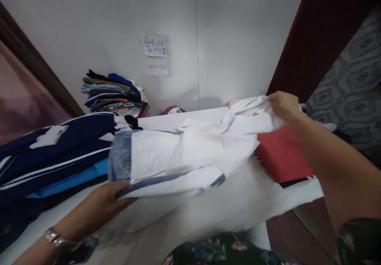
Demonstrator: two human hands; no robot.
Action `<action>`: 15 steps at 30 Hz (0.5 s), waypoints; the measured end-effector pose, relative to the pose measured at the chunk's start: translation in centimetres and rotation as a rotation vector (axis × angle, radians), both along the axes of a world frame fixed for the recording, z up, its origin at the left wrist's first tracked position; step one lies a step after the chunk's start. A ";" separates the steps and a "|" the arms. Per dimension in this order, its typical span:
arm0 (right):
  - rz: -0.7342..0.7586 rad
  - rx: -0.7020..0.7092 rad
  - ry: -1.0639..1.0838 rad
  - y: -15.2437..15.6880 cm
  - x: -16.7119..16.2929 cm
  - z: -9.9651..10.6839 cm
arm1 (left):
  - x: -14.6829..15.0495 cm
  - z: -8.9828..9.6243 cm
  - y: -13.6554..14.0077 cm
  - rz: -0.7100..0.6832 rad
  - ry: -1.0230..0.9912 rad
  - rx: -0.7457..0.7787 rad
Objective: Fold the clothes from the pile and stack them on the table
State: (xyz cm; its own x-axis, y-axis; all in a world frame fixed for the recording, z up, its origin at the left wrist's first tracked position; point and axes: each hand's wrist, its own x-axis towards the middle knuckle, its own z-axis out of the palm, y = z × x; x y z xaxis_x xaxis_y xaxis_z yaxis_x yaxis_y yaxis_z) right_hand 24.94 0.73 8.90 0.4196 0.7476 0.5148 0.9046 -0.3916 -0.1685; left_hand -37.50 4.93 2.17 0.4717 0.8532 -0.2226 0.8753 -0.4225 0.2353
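A white garment (202, 142) with blue denim panels stretches between my two hands above a white-covered surface. My left hand (114, 199) grips its denim-edged lower corner, thumb on top and fingers underneath. At the far right end, my right hand (284, 104) is closed around the garment's bunched white top, holding it raised. The denim band (120, 155) spans the left end of the garment. The middle of the cloth is loosely creased.
Dark blue clothes with white stripes (74, 153) lie at the left. A folded clothing stack (114, 94) stands against the wall. Red folded cloth (282, 153) sits under my right forearm. Two handwritten paper notes (157, 46) hang on the grey wall (238, 30).
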 end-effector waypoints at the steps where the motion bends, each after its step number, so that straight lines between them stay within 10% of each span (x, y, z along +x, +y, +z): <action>1: -0.058 0.031 -0.013 0.2 1.3 0.7 | 1.2 -0.1 -0.5 -0.031 -0.021 -0.018; 6: -0.117 0.018 0.073 0.8 2.1 -2.3 | 6.7 -3.1 -3.0 -0.173 -0.003 -0.063; 15: 0.480 -0.357 0.635 2.3 -10.5 -12.0 | 9.9 -2.9 -8.3 -0.417 -0.069 -0.341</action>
State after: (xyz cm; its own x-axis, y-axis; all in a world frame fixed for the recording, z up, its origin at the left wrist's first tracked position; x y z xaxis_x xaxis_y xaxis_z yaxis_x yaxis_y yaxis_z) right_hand 14.49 3.08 -3.13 0.1459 0.9893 -0.0087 0.7621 -0.1180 -0.6366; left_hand -27.56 -3.40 -0.70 0.7782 0.4752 -0.4105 0.6272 -0.6205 0.4707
